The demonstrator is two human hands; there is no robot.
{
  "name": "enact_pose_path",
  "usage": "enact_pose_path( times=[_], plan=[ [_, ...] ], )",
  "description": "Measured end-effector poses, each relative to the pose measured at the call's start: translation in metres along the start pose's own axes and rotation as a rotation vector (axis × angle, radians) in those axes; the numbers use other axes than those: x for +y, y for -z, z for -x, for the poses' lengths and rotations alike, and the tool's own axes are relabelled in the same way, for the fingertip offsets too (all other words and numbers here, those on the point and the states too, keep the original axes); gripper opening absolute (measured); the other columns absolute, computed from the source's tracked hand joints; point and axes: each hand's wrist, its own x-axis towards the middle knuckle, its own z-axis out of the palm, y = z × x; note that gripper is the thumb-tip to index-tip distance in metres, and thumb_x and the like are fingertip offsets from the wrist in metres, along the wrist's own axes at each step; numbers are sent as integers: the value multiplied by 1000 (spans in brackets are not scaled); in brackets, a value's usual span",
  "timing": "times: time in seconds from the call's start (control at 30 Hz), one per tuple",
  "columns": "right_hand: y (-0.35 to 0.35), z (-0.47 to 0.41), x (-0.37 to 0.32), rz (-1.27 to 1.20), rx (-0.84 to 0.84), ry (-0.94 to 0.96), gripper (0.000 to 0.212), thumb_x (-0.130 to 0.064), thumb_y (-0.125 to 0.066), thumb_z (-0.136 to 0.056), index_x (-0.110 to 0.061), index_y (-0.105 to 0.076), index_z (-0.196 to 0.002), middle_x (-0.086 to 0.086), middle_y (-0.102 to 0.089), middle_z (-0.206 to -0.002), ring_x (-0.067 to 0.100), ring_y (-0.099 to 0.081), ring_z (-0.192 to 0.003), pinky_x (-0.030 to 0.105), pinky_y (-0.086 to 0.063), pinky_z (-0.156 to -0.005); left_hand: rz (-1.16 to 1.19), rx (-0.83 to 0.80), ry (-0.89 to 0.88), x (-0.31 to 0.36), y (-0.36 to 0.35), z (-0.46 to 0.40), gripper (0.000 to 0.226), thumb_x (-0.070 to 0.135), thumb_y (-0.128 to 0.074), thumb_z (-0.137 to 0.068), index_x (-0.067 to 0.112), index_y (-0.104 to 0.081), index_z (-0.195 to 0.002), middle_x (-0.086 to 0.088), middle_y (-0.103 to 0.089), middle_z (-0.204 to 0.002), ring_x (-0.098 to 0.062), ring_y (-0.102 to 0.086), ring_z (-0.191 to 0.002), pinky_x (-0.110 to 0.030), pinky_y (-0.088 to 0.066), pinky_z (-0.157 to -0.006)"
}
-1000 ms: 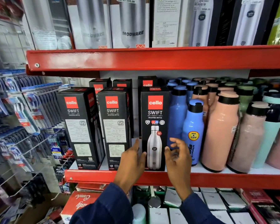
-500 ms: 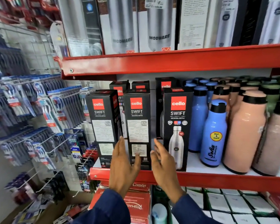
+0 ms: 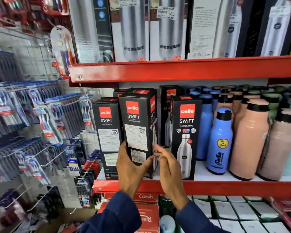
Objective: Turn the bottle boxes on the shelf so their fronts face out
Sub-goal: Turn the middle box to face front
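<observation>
Three black Cello Swift bottle boxes stand at the front of the red shelf (image 3: 217, 187). The right box (image 3: 186, 137) shows its front with a steel bottle picture. The left box (image 3: 107, 137) shows its back, a white text label. The middle box (image 3: 138, 130) also shows its text side and is tilted, raised a little, with the pictured face turned to the right. My left hand (image 3: 131, 170) grips its lower part, thumb across the face. My right hand (image 3: 168, 167) has its fingertips at the box's lower right edge. More black boxes (image 3: 170, 98) stand behind.
Blue bottles (image 3: 219, 140) and peach bottles (image 3: 249, 138) fill the shelf to the right of the boxes. Modware bottle boxes (image 3: 170, 29) line the upper shelf. Toothbrush packs (image 3: 45, 121) hang on hooks to the left. Red and white boxes (image 3: 225, 211) lie on the shelf below.
My hands left the right box, which now faces front, and moved left. My left hand has taken hold of the middle box and tilted it up.
</observation>
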Motion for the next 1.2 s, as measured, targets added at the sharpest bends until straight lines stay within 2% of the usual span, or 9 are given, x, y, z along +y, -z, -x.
enact_pose_path(
  times=[0.17,0.27,0.5,0.6,0.67,0.77,0.97,1.1,1.2],
  plan=[
    [13,-9,-4,81,110,63,36,-13,-47,-98,-23,-54,-132,-5,-61,-129,3,-57,-118,12,-45,-95,87,-44,11,-4,14,2,92,37,-87,-59,31,-40,-137,6,-61,-131,-11,-59,-119,-41,-52,-102],
    [18,-15,-3,120,-30,-11,50,-27,-51,-97,-22,-40,-145,-8,-49,-143,8,-49,-130,24,-41,-107,160,-134,-13,0,23,1,84,23,-84,-66,31,-42,-138,8,-60,-134,-4,-59,-121,-34,-51,-103],
    [5,-16,3,79,57,-43,45,-17,-59,-94,-14,-50,-138,-13,-53,-125,-27,-48,-98,-5,-38,-83,143,-458,-76,-7,19,-17,72,27,-48,-95,34,-10,-156,15,-37,-157,-5,-42,-140,-37,-36,-117],
    [-4,-16,11,78,116,-68,44,-12,-60,-93,-11,-51,-136,-13,-53,-121,-31,-47,-91,-7,-37,-78,75,-488,-70,-13,14,-21,68,35,-43,-96,39,-9,-155,32,-56,-129,-13,-64,-108,-30,-47,-100],
    [-8,-15,18,121,138,-75,44,-12,-60,-93,-10,-52,-136,-10,-56,-122,-28,-48,-94,-7,-37,-80,47,-508,-47,-21,8,-24,67,39,-40,-95,38,-10,-155,14,-60,-114,-19,-64,-98,-37,-49,-98],
    [-13,-11,31,221,152,-113,43,-15,-60,-93,-7,-52,-135,5,-64,-126,-4,-54,-107,-6,-36,-81,-16,-534,-3,-32,1,-26,69,39,-38,-94,33,-7,-156,-14,-66,-126,-32,-65,-111,-45,-50,-100],
    [-17,-5,43,253,119,-107,43,-13,-59,-93,-14,-53,-136,0,-66,-127,6,-60,-115,28,-50,-102,-43,-515,0,-41,1,-19,63,25,-40,-103,28,-8,-157,-17,-72,-112,-32,-69,-95,-38,-55,-85],
    [-16,2,38,213,184,-93,42,-9,-60,-92,-12,-56,-134,-9,-61,-119,-4,-59,-109,1,-42,-90,-83,-523,-20,-47,11,-14,61,29,-46,-100,23,-20,-155,-13,-73,-107,-22,-69,-92,-38,-56,-86],
    [-17,11,28,157,346,-34,34,-7,-61,-91,-12,-64,-125,-4,-68,-115,-13,-63,-98,2,-46,-84,-97,-510,-49,-47,34,-8,55,31,-55,-96,27,-35,-147,-1,-68,-80,-11,-63,-70,-26,-56,-75]
  ],
)
